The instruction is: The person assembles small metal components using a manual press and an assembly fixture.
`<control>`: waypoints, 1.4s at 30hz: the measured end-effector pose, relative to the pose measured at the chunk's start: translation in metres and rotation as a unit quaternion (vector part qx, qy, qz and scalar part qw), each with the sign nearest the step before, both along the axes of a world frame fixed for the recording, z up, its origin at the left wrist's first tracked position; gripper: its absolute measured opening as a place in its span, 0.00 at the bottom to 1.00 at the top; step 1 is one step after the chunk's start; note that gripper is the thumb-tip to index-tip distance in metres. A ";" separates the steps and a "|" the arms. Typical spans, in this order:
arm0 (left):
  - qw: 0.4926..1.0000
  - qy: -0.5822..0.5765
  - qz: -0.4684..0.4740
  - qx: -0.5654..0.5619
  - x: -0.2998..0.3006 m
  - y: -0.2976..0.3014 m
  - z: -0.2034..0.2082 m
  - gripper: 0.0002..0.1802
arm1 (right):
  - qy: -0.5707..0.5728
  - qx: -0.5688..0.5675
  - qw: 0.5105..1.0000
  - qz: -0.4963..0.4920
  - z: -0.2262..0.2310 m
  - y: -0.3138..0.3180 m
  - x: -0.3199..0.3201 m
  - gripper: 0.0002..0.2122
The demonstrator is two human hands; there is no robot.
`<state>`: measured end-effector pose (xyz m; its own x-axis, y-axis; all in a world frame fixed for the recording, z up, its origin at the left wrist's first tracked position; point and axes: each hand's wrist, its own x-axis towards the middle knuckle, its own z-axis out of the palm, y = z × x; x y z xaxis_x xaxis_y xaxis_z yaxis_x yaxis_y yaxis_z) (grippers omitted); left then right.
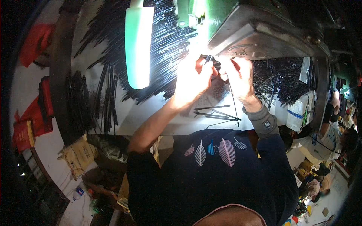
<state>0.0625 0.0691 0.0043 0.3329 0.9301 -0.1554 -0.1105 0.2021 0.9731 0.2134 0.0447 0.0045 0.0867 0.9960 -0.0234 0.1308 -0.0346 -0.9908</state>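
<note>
My left hand (193, 78) is closed in a pinch on short thin black strips (208, 58), close under the lit front of a green machine (215, 18). Beside it my right hand (238, 77) has its fingers curled together. A long thin black strip (232, 98) hangs down from them over the table. Both hands nearly meet beneath the machine's angled metal cover (260, 39). Strong glare whitens the fingertips, and what lies right at the machine's working point cannot be made out.
Heaps of black strips (151, 60) cover the table's left side, with another pile (281, 81) at right. Several loose strips (217, 112) lie near the front edge. A pale green paddle-shaped panel (139, 49) stands over the left heap. A white box (299, 113) sits at right.
</note>
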 end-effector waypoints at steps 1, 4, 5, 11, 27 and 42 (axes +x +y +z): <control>0.998 0.052 -0.012 0.015 0.000 0.002 0.000 0.08 | 0.032 0.008 0.999 0.016 -0.005 0.001 0.002 0.08; 0.996 0.059 0.000 0.069 0.001 0.005 -0.009 0.13 | 0.050 0.007 0.999 -0.005 -0.006 0.002 -0.002 0.09; 0.996 0.060 0.001 0.069 0.002 0.006 -0.010 0.13 | 0.050 0.007 0.999 -0.003 -0.006 0.002 -0.003 0.09; 0.995 0.058 -0.008 0.078 -0.002 0.009 -0.007 0.12 | 0.017 -0.012 1.000 0.016 -0.011 0.006 0.007 0.10; 0.991 -0.099 -0.007 -0.092 -0.004 0.004 -0.005 0.03 | 0.044 -0.132 0.989 0.052 0.006 -0.034 -0.003 0.08; 0.991 -0.098 0.014 -0.087 0.003 0.006 -0.001 0.06 | 0.076 -0.175 0.979 0.076 -0.006 -0.042 -0.009 0.11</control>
<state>0.0658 0.0750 0.0029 0.3467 0.9043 -0.2490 -0.3020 0.3589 0.8831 0.2045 0.0026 -0.0011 -0.0921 0.9260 -0.3660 0.0125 -0.3665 -0.9303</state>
